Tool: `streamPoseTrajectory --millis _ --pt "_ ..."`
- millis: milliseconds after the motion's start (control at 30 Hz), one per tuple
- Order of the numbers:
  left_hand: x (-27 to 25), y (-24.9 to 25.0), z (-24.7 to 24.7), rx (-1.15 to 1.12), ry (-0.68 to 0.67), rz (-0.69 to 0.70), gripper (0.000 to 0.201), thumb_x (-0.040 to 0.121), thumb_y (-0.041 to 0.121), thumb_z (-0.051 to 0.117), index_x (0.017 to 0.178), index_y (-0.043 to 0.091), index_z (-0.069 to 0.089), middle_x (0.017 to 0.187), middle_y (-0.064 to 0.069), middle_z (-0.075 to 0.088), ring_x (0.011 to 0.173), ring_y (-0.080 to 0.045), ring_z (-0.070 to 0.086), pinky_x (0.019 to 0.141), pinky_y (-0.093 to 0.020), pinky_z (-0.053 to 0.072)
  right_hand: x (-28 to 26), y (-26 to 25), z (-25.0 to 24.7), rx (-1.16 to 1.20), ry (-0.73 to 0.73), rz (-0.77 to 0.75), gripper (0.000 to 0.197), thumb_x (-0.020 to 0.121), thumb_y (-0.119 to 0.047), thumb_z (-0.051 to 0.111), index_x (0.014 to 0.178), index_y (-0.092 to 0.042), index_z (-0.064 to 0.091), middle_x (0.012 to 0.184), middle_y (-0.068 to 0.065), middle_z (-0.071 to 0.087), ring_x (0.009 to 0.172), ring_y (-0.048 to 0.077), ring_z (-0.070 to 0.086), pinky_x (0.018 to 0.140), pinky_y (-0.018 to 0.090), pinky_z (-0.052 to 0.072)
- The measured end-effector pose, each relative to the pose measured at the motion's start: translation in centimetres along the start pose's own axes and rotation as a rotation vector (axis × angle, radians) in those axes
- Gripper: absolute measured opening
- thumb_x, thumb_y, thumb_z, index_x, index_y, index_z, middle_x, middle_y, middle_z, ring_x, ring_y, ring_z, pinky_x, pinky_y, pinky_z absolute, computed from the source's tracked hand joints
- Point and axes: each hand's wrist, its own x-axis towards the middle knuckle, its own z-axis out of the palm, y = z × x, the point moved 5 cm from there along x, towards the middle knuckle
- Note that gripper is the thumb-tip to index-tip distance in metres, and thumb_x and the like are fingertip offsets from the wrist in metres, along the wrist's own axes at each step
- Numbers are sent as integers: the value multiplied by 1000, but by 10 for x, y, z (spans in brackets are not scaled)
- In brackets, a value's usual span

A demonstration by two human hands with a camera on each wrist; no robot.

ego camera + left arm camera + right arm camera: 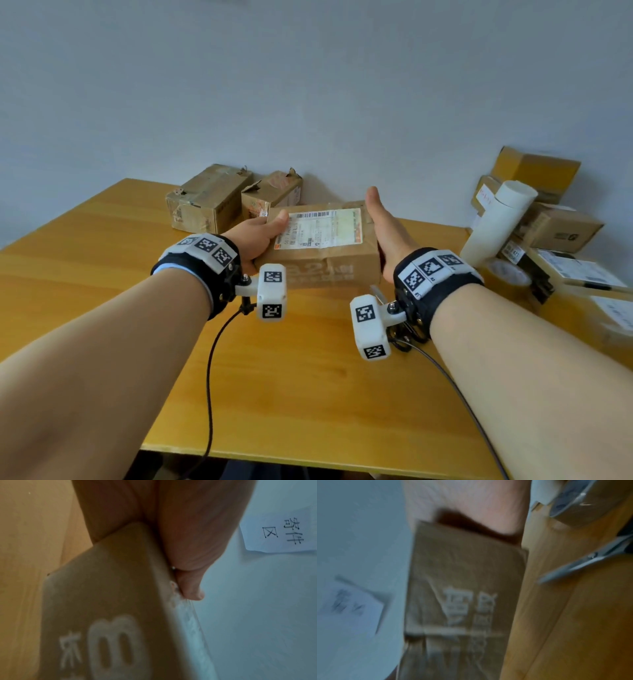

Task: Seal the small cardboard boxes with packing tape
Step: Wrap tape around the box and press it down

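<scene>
A brown cardboard box (322, 260) with a white shipping label on top sits between my two hands over the middle of the yellow table (102, 260). My left hand (257, 236) grips its left end, thumb on the label and fingers underneath. In the left wrist view the thumb (190, 585) presses the box's (106, 588) top edge. My right hand (387, 229) lies flat against the right end with the thumb straight up, its fingers hidden behind the box. A roll of packing tape (507, 274) lies on the table right of my right wrist, also in the right wrist view (573, 507).
Two worn boxes (209, 198) (270, 195) stand by the wall behind the held box. A pile of boxes (555, 229) and a white tube (496, 222) fill the right side. Scissors (583, 563) lie beside the tape. The table's front edge (308, 460) is near me.
</scene>
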Motion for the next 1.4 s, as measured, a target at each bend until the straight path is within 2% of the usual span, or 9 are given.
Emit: streamPoseTrajectory --millis 133,200,300,400,500,733,967,1100,1400 --pt "0 10 11 542 108 147 101 81 80 49 158 29 7 160 -6 31 141 -29 40 114 -49 35 -12 -32 -11 -390 302 -152 76 84 -81 35 102 -14 68 105 10 70 92 30 65 73 38 45" --pt "-6 20 29 665 -36 267 130 60 90 58 155 38 -14 167 -1 5 151 -23 16 119 -53 22 -16 -44 -15 -501 327 -117 75 88 -76 36 127 -17 59 126 14 56 103 34 57 80 40 40" --pt "-19 34 61 775 -199 361 141 63 65 79 152 35 -26 167 2 -3 152 -19 8 121 -47 17 -23 -61 -5 -697 286 -87 83 92 -78 24 148 -19 45 145 20 42 125 40 51 99 48 40" --pt "-19 44 74 807 -170 447 156 51 52 93 151 37 -26 163 2 13 149 -19 18 119 -48 25 -27 -70 17 -839 191 -195 58 106 -53 16 148 -21 41 138 20 49 127 40 46 100 47 41" --pt "-14 37 60 729 -122 419 158 39 49 94 154 39 -15 161 1 18 146 -19 23 117 -52 30 -19 -73 27 -947 199 -320 52 106 -48 14 135 -23 50 122 14 58 97 33 51 77 42 40" --pt "-20 24 44 452 -147 357 140 61 1 91 156 25 -8 151 6 34 134 -12 36 112 -41 38 -12 -68 26 -917 194 -314 44 109 -48 29 109 -14 56 101 6 58 88 24 48 77 34 35" --pt "-37 59 40 666 -138 338 161 50 37 97 151 34 -29 165 4 6 150 -17 13 121 -48 22 -24 -81 47 -955 161 -250 33 107 -31 40 131 -19 59 113 4 64 96 27 62 81 38 47" --pt "-43 69 37 871 -100 354 143 64 36 91 155 31 -20 162 7 11 147 -18 21 118 -41 29 -20 -60 48 -502 31 -166 59 106 -53 23 149 -19 44 145 11 55 129 31 55 110 44 42" --pt "-42 72 37 912 -78 349 138 65 28 91 156 37 -13 160 6 16 142 -20 28 109 -37 34 -14 -54 43 -395 21 -163 61 106 -58 21 142 -18 50 137 11 59 122 31 59 107 49 47"
